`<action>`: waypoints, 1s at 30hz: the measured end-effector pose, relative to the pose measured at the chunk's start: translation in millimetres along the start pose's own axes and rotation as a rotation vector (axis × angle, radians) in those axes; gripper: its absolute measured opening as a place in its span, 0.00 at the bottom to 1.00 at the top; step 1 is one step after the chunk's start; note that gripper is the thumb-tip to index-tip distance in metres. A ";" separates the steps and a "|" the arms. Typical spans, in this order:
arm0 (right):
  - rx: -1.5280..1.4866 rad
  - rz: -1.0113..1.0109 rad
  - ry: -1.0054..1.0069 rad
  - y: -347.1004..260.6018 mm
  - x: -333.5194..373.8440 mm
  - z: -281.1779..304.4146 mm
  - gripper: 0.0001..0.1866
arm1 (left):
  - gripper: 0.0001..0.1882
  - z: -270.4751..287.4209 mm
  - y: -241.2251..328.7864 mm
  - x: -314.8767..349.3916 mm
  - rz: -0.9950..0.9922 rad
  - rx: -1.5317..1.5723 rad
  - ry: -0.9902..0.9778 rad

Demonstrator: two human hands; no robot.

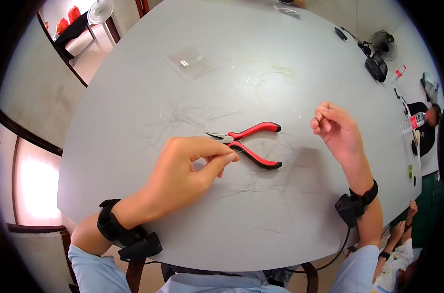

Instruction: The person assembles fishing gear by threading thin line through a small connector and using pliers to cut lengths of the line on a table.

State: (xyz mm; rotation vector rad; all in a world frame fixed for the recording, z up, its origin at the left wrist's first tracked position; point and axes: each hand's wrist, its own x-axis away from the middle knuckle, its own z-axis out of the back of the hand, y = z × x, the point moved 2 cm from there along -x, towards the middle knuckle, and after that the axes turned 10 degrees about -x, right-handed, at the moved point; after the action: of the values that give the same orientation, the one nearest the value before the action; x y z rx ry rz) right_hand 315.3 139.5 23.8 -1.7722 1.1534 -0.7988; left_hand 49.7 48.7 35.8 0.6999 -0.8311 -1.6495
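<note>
My left hand [185, 163] is closed in a pinch, thumb against forefinger, on a thin strand [239, 152] like fine thread or wire. Just beyond its fingertips, long-nose pliers [254, 129] lie on the table, their red and black handles spread and pointing right. The left hand partly covers the area near the jaws. Off to the right, my right hand [339, 129] is raised above the table with its fingers curled together. Whatever may be between those fingers is too fine to see. Loose thin strands [249, 189] are scattered around the pliers.
A clear plastic bag [190, 66] lies farther back on the grey table [134, 88], near pale yellowish strands [268, 71]. At the far right are a black case [376, 67], a fan [383, 45] and plastic bottles [399, 73]. Other people sit along the right side.
</note>
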 end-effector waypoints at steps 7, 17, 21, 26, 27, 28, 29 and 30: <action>-0.043 -0.075 0.055 2.9 1.8 6.3 0.11 | 0.04 -0.6 -4.3 -2.3 -0.117 -0.134 0.063; -0.135 -0.142 0.049 -3.3 -0.9 22.8 0.10 | 0.06 -3.2 8.4 -8.3 -0.403 -0.290 0.086; -0.139 -0.243 0.074 4.1 -4.1 33.7 0.09 | 0.07 -6.1 8.5 -9.6 -0.445 -0.276 0.064; -0.184 -0.251 0.263 -2.9 -4.0 34.2 0.08 | 0.05 -9.5 10.9 -11.7 -0.333 -0.246 0.081; -0.174 -0.177 0.323 -4.9 -4.2 34.3 0.08 | 0.04 -10.0 9.2 -13.0 -0.261 -0.240 0.097; -0.164 -0.102 0.383 -6.8 -3.8 33.8 0.09 | 0.04 -10.9 10.6 -14.6 -0.262 -0.239 0.097; -0.163 -0.101 0.385 -9.1 -0.4 26.7 0.09 | 0.04 -12.3 12.7 -16.8 -0.263 -0.243 0.097; -0.027 0.046 0.317 -15.8 5.1 11.3 0.10 | 0.03 -12.5 14.1 -17.5 -0.260 -0.247 0.099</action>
State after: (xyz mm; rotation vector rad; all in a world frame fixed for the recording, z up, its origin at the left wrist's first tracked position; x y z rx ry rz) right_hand 332.7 141.6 33.5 -1.6734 1.4099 -1.0681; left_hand 71.4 61.7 40.4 0.7308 -0.4693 -1.8944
